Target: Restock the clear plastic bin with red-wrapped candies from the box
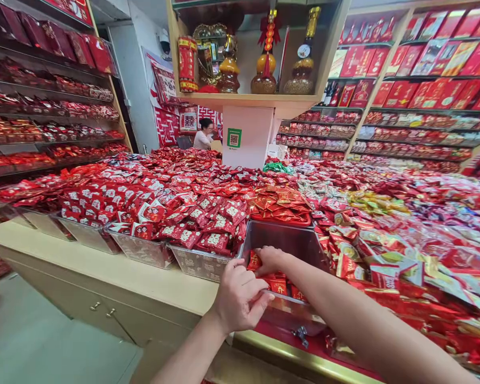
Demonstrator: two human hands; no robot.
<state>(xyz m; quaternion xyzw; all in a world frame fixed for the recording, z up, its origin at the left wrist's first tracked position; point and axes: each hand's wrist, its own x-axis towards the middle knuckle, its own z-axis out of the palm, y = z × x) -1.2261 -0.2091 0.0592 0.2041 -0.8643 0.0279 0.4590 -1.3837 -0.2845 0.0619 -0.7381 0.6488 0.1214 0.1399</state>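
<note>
- Head view, looking down over a beige shop counter (104, 266) covered with trays and heaps of red sweet packets.
- Right hand (270, 260) reaching into a nearly empty steel tray (292, 240), fingers bent down onto the few red foil packets (278, 285) lying at the tray's near end; impossible to tell whether gripping one or only touching.
- Left hand (240, 296) just outside the tray's near rim, fingers curled loosely toward the thumb, nothing visible inside the curl; closed or merely cupped, cannot tell.
- Heaped trays of red-and-white packets (208, 218) just beside on the left; loose mixed piles (384, 256) against the tray's right wall.
- Judging from this: press fingertips flat to the tray floor to gather the thin packets, keep both wrists low and clear of the neighbouring heaps, and lift slippery foil over the rim rather than dragging.
</note>
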